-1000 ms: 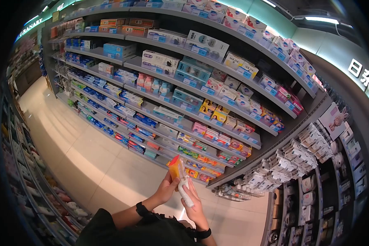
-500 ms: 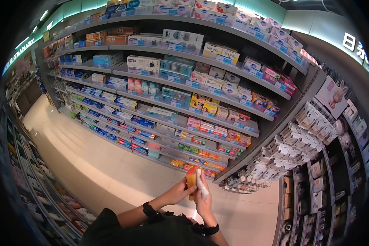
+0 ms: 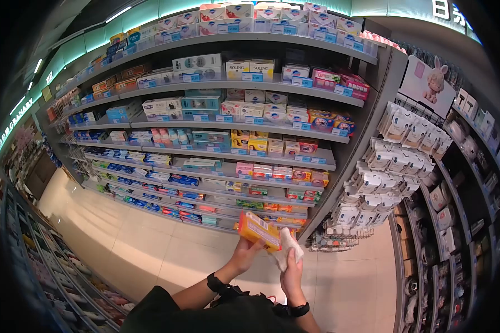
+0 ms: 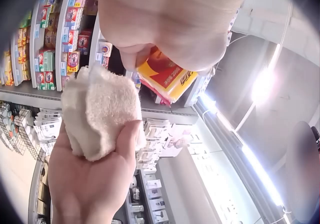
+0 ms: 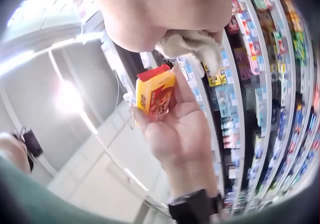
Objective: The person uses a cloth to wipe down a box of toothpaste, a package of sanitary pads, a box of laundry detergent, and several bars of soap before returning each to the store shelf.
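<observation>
My left hand (image 3: 244, 256) holds a soap bar in a yellow-and-red wrapper (image 3: 259, 229), thumb along one side. Its printed back with a barcode faces up in the head view. In the right wrist view, the wrapper's red crimped end (image 5: 153, 73) points up, away from the palm. A folded white fluffy cloth (image 3: 289, 251) is in my right hand (image 3: 292, 277), pinched between thumb and fingers. The left wrist view shows the cloth (image 4: 105, 111) standing up from the palm. Both hands are side by side, the soap bar just left of the cloth.
Ahead stands a tall grey shelf unit (image 3: 216, 89) packed with boxed soaps and toothpaste. White hanging packs (image 3: 394, 166) cover its right end, above a wire basket (image 3: 333, 241). Another shelf (image 3: 44, 266) runs along the left, over a pale tiled floor (image 3: 150, 250).
The soap bar, earlier upright against the cloth, is tipped over with its barcode side up. The hands have drawn slightly apart. The head view has turned right and levelled.
</observation>
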Demonstrator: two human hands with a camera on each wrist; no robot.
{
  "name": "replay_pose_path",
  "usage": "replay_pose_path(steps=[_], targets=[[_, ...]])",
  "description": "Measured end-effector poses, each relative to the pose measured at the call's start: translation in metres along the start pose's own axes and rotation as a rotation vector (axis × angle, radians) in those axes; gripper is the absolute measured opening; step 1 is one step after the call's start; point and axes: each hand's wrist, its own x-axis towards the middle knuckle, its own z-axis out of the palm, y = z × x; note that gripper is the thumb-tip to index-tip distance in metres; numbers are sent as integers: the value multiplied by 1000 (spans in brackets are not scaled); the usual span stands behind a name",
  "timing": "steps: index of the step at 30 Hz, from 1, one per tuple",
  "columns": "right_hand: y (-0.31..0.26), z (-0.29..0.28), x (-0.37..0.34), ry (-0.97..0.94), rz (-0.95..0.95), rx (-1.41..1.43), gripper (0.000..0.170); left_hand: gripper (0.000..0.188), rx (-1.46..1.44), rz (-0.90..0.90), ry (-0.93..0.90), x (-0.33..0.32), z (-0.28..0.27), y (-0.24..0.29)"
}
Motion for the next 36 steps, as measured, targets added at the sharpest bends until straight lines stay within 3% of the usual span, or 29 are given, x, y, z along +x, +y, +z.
replay_pose_path(steps=[1, 3, 4, 7, 9, 10, 12, 17, 19, 21, 24, 26, 28, 31, 32, 33, 34, 35, 36], targets=[[-1, -7, 2, 25, 59, 189, 54, 64, 2, -6, -1, 1, 10, 2], [-5, -27, 7, -3, 154, 289, 52, 73, 328, 77, -93, 3, 33, 6], [-8, -37, 9, -36, 245, 384, 51, 73, 330, 72, -95, 4, 42, 6], [-18, -56, 11, 11, 253, 336, 47, 86, 585, 24, -74, 10, 63, -1], [-23, -70, 11, -8, 269, 342, 46, 89, 574, 192, 32, 16, 73, -12], [-25, -77, 10, -29, 286, 340, 46, 89, 580, 185, 28, 19, 77, -17], [-27, -90, 9, -39, 334, 330, 46, 87, 746, 460, 81, 27, 82, -23], [-34, -95, 12, -30, 370, 455, 43, 86, 735, 412, 53, 33, 96, -25], [-15, -110, 24, -120, 511, 750, 42, 87, 692, 364, 24, 33, 103, -25], [-8, -121, 35, -129, 538, 836, 39, 84, 598, 233, -115, 38, 106, -26], [-10, -125, 48, -139, 566, 1010, 34, 80, 524, 170, -23, 50, 105, -39], [-34, -113, 54, 143, 532, 583, 30, 78, 479, 153, 51, 64, 93, -60], [-39, -121, 65, 139, 464, 518, 36, 76, 375, 149, 245, 84, 83, -74], [-44, -136, 89, 167, 347, 417, 47, 79, 245, 77, 329, 114, 68, -79], [-46, -139, 102, 166, 258, 267, 46, 79, 417, 143, 342, 126, 59, -86], [-49, -139, 114, 161, 173, 119, 45, 79, 401, 144, 354, 136, 57, -88], [-65, -130, 124, 109, 161, -66, 45, 78, 447, 147, 281, 145, 53, -89], [-72, -124, 136, 100, 170, -78, 45, 77, 497, 151, 208, 155, 48, -90], [-76, -118, 149, 25, 98, -222, 45, 75, 551, 237, 215, 168, 53, -82]])
